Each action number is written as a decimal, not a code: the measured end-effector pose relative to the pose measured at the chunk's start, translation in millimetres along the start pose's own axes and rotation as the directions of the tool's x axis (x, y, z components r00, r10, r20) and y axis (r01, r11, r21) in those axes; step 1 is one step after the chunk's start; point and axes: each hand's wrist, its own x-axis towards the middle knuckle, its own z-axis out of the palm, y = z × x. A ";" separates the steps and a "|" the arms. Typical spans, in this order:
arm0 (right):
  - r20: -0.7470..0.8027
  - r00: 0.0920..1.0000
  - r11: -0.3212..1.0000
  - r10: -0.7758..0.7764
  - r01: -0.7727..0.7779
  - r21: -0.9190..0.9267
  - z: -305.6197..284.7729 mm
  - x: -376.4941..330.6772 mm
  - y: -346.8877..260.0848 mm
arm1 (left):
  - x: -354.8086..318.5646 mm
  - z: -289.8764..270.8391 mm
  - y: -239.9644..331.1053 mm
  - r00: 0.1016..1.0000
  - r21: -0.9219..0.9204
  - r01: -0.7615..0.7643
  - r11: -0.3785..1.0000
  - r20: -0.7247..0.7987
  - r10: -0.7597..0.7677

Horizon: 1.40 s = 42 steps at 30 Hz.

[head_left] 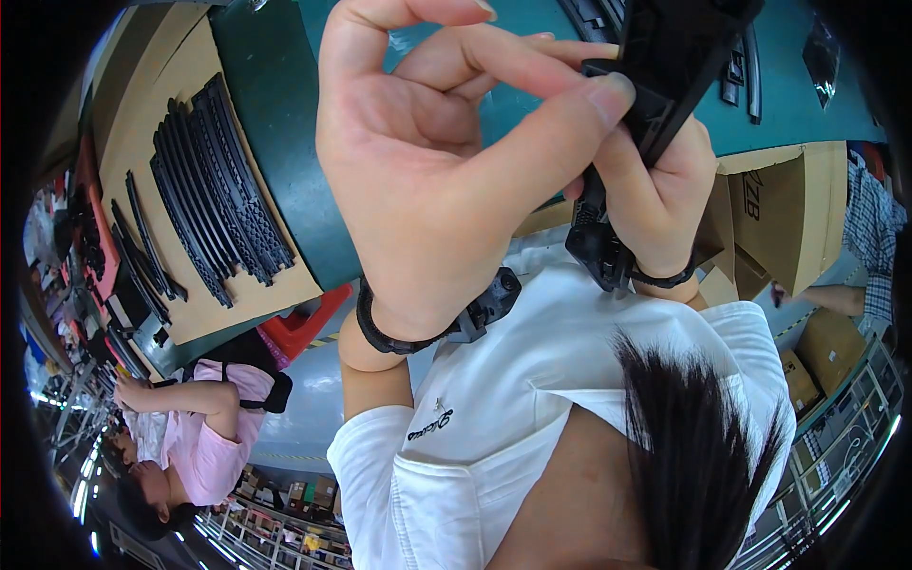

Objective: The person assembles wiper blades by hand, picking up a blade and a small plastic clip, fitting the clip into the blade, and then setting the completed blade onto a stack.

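A long black plastic part point(689, 52) is held up in front of me, tilted, its upper end running toward the top edge. My left hand point(418, 180) pinches its near edge between thumb and forefinger, the other fingers curled loosely. Whether a smaller piece sits under that thumb is hidden. From the other side my right hand point(660, 204) is closed round the lower part of the same piece, most of its fingers out of sight behind it. Each wrist wears a black strap with a small black device.
Several black plastic strips point(214, 180) lie on a cardboard sheet point(199, 323) over the green table point(275, 114) at left. More black strips point(750, 76) and a clear bag point(819, 62) are at far right. Beyond stand an open cardboard box point(807, 218) and people on both sides.
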 end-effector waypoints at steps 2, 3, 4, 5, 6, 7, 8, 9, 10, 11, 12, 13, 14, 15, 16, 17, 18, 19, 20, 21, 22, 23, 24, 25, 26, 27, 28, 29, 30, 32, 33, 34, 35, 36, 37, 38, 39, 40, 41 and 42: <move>-0.005 1.000 1.000 -0.008 0.008 -0.010 0.1 -0.1 0.3 | -0.3 2.3 0.3 1.000 0.051 -0.019 0.999 -0.001 0.019; -0.013 1.000 0.999 -0.020 0.020 -0.025 0.3 -0.3 0.8 | -0.4 3.1 0.3 1.000 0.076 -0.029 0.997 -0.002 0.029; -0.020 0.999 0.999 -0.031 0.031 -0.039 0.6 -0.6 1.0 | -0.6 3.6 0.6 0.999 0.102 -0.038 0.994 -0.003 0.039; -0.026 0.999 0.998 -0.043 0.042 -0.053 0.8 -0.7 1.3 | -0.8 4.0 0.9 0.999 0.128 -0.047 0.991 -0.004 0.048; -0.026 0.999 0.998 -0.043 0.041 -0.051 0.9 -0.6 1.6 | -1.0 4.2 1.3 0.998 0.155 -0.057 0.986 -0.004 0.058; -0.036 0.997 0.996 -0.064 0.061 -0.070 1.0 -0.2 2.1 | -1.2 4.3 1.6 0.998 0.182 -0.066 0.981 -0.005 0.068; -0.045 0.995 0.993 -0.085 0.081 -0.089 1.1 0.2 2.6 | -1.5 4.3 2.1 0.997 0.209 -0.076 0.975 -0.005 0.078; -0.055 0.993 0.989 -0.107 0.101 -0.111 0.9 0.3 3.0 | -1.4 4.2 2.0 0.996 0.234 -0.085 0.969 -0.004 0.089; -0.056 0.993 0.989 -0.108 0.102 -0.110 0.3 0.1 2.6 | -1.4 4.2 2.0 0.995 0.258 -0.095 0.961 -0.002 0.099; -0.045 0.998 0.997 -0.049 0.046 -0.057 -0.8 -0.4 1.6 | -0.9 2.5 2.4 0.995 0.259 -0.096 0.961 -0.001 0.100; -0.031 0.999 1.000 0.010 -0.010 -0.004 -1.9 -0.8 0.4 | 0.2 -1.3 3.3 0.998 0.291 -0.063 0.955 0.027 0.058; -0.015 0.998 0.997 0.067 -0.066 0.048 -2.5 -1.1 -0.5 | 1.4 -5.2 3.9 0.998 0.324 -0.031 0.946 0.054 0.015; -0.014 0.998 0.997 0.065 -0.064 0.050 -2.2 -1.4 -1.1 | 1.8 -7.5 3.6 0.997 0.357 -0.001 0.934 0.078 -0.028; 0.027 0.996 0.989 0.089 -0.092 0.116 -2.0 -1.5 -1.6 | 2.2 -9.1 2.9 0.997 0.358 -0.003 0.934 0.078 -0.026; 0.068 0.992 0.976 0.111 -0.121 0.180 -1.9 -1.5 -1.9 | 2.8 -10.5 2.2 0.995 0.342 0.009 0.940 0.092 -0.043; 0.111 0.985 0.958 0.129 -0.153 0.241 -1.8 -1.1 -1.9 | 3.3 -11.5 0.6 0.993 0.325 0.022 0.945 0.107 -0.060; 0.110 0.986 0.959 0.127 -0.150 0.241 -2.0 -0.9 -1.3 | 3.8 -12.1 -1.5 0.990 0.308 0.035 0.951 0.122 -0.076; 0.116 0.980 0.937 0.163 -0.190 0.294 -2.1 -0.9 -1.2 | 4.0 -12.5 -2.2 0.987 0.292 0.047 0.955 0.136 -0.090; 0.124 0.972 0.911 0.198 -0.229 0.344 -2.2 -0.9 -0.6 | 4.5 -13.1 -3.0 0.983 0.276 0.058 0.959 0.151 -0.103; 0.132 0.963 0.880 0.233 -0.267 0.392 -2.1 -0.7 0.0 | 5.3 -13.7 -4.0 0.979 0.259 0.070 0.963 0.166 -0.116; 0.132 0.965 0.882 0.228 -0.262 0.392 -1.9 0.0 0.6 | 6.3 -14.5 -5.3 0.975 0.242 0.082 0.967 0.183 -0.128; 0.126 0.962 0.878 0.241 -0.272 0.393 -1.6 1.0 1.5 | 7.8 -15.3 -6.8 0.970 0.225 0.093 0.970 0.201 -0.140; 0.128 0.959 0.873 0.252 -0.283 0.397 -0.3 1.3 1.8 | 7.6 -16.6 -7.4 0.966 0.212 0.103 0.972 0.212 -0.148; 0.130 0.956 0.868 0.262 -0.292 0.401 0.9 1.4 1.9 | 7.9 -18.3 -8.0 0.962 0.198 0.112 0.974 0.223 -0.156; 0.142 0.958 0.869 0.248 -0.285 0.406 2.6 2.3 2.2 | 8.9 -20.0 -8.5 0.960 0.189 0.115 0.975 0.232 -0.158; 0.146 0.954 0.862 0.262 -0.300 0.408 3.7 2.8 2.5 | 9.8 -21.2 -10.7 0.964 0.198 0.100 0.975 0.225 -0.144; 0.151 0.949 0.856 0.276 -0.314 0.411 4.5 3.3 2.8 | 10.7 -21.0 -16.1 0.971 0.123 0.129 0.984 0.188 -0.151; 0.162 0.944 0.848 0.288 -0.330 0.416 7.0 3.8 4.9 | 10.1 -22.7 -22.8 0.976 0.049 0.152 0.987 0.147 -0.158; 0.181 0.946 0.846 0.268 -0.321 0.425 8.2 4.5 7.5 | 7.6 -24.9 -27.5 0.980 -0.025 0.169 0.985 0.107 -0.165; 0.158 0.982 0.845 0.103 -0.170 0.508 8.3 8.8 15.0 | -3.5 -32.2 -31.4 0.961 -0.039 0.216 0.976 0.188 -0.205; 0.140 0.990 0.829 0.019 -0.094 0.552 9.4 12.2 18.1 | -9.6 -35.6 -32.8 0.923 -0.058 0.287 0.956 0.283 -0.260; 0.154 0.988 0.821 -0.002 -0.086 0.564 9.7 14.2 18.5 | -18.3 -36.6 -36.2 0.931 -0.045 0.266 0.963 0.271 -0.244; 0.180 0.983 0.774 -0.031 -0.090 0.627 10.2 16.2 18.8 | -27.9 -37.4 -39.9 0.924 0.186 0.183 0.965 0.302 -0.234; 0.203 0.977 0.724 -0.058 -0.099 0.682 10.8 18.6 20.7 | -31.9 -37.1 -37.7 0.914 0.401 0.089 0.912 0.331 -0.235; 0.226 0.970 0.671 -0.086 -0.111 0.733 13.8 20.9 21.4 | -34.6 -39.2 -33.0 0.921 0.411 0.075 0.908 0.320 -0.221; 0.239 0.965 0.663 -0.105 -0.111 0.740 19.1 22.1 20.3 | -37.0 -41.5 -26.3 0.918 0.451 0.135 0.882 0.278 -0.282; 0.212 0.974 0.754 -0.081 -0.079 0.652 25.6 20.7 19.6 | -39.5 -45.5 -20.0 0.912 0.482 0.198 0.853 0.229 -0.341; 0.180 0.982 0.833 -0.064 -0.047 0.551 31.9 18.7 18.4 | -41.3 -51.0 -14.5 0.900 0.509 0.261 0.821 0.179 -0.397; 0.143 0.988 0.895 -0.053 -0.016 0.446 35.7 16.9 15.7 | -42.9 -59.1 -8.7 0.909 0.518 0.253 0.817 0.161 -0.384; 0.157 0.985 0.887 -0.069 -0.012 0.461 34.7 16.1 15.4 | -44.0 -72.4 -3.1 0.955 0.576 0.221 0.787 0.037 -0.295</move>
